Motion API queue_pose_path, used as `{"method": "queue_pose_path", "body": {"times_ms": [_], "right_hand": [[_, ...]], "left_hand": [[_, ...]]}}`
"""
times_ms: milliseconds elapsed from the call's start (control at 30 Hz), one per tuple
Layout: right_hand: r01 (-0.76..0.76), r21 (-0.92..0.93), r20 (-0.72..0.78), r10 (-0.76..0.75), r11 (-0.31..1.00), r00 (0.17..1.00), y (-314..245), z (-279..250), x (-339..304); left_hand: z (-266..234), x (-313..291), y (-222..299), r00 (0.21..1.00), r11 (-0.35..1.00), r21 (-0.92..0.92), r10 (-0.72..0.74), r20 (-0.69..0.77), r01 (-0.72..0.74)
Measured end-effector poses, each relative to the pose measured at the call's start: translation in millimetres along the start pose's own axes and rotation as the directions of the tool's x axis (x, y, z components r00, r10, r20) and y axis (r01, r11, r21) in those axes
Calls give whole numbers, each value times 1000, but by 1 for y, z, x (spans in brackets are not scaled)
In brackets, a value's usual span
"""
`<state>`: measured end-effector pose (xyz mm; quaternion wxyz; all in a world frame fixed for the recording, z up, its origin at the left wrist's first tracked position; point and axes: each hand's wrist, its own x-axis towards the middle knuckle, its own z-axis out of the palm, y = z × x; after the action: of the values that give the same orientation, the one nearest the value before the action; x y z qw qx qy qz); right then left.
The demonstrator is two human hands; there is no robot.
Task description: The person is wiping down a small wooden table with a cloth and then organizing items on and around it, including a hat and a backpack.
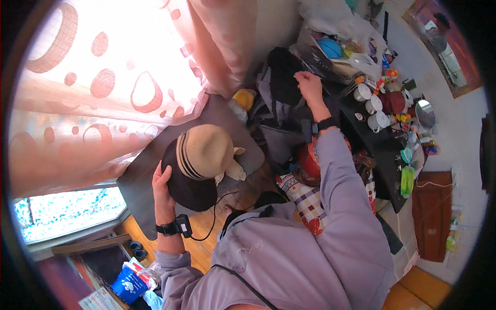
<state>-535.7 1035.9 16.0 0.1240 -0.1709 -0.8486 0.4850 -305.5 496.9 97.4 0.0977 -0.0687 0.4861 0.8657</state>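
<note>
My left hand (161, 186) grips a hat (206, 150) by its dark, brim-like side, thumb on top. Its crown is beige and ribbed, with black stripes around it; a pale cloth piece (236, 168) sticks out at its right. The hat is over a dark tabletop (243, 137). Farther off to the right, my right hand (309, 85) is closed at the edge of a black, fuzzy soft item (284, 77), whose kind I cannot make out. That item lies against a grey bag or garment (264, 90) in the corner.
A yellow item (244, 98) sits at the table's far corner, beside the pink curtain (103, 113). On the right, a black desk (385, 165) carries white mugs (373, 104), a round mirror (424, 114) and small objects. A checked cloth (297, 194) covers something near my body.
</note>
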Motion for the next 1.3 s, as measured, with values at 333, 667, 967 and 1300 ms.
{"method": "queue_pose_path", "body": {"times_ms": [333,667,967,1300], "right_hand": [[90,-564,-9,-115,821,993,-13,36,42],[179,531,-200,-82,828,976,-44,-71,2],[148,406,86,-200,902,976,-104,-35,-188],[669,368,199,-757,646,622,-194,83,-370]], "left_hand": [[-122,-12,-62,930,958,-271,-8,-366,-99],[-275,-70,-99,778,951,-306,-226,-586,45],[-209,-42,-60,572,780,626,511,-642,6],[-16,-57,-12,997,876,-482,26,77,15]]}}
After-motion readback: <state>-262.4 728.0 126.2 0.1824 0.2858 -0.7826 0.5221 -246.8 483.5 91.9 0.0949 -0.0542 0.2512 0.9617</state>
